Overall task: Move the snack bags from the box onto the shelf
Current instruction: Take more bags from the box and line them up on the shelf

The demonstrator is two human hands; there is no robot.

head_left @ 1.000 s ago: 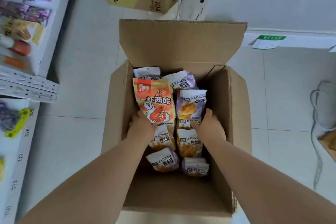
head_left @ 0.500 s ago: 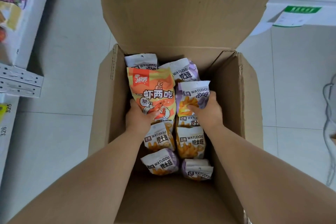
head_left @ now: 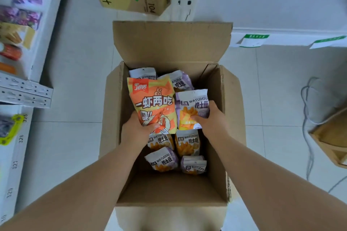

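Inside the open brown cardboard box (head_left: 120, 110) on the floor, the left hand (head_left: 135, 131) grips the lower edge of a large orange shrimp-snack bag (head_left: 153, 102). The right hand (head_left: 211, 120) pinches a white-and-purple potato-stick bag (head_left: 192, 104). Similar small bags (head_left: 161, 159) lie beneath.

Left hand (head_left: 137, 131), right hand (head_left: 213, 121) bare; forearms (head_left: 84, 189) bare.

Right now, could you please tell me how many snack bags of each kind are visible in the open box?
Orange shrimp snack bag: 1
WATUDOU bags: 7
Total: 8 visible in the box
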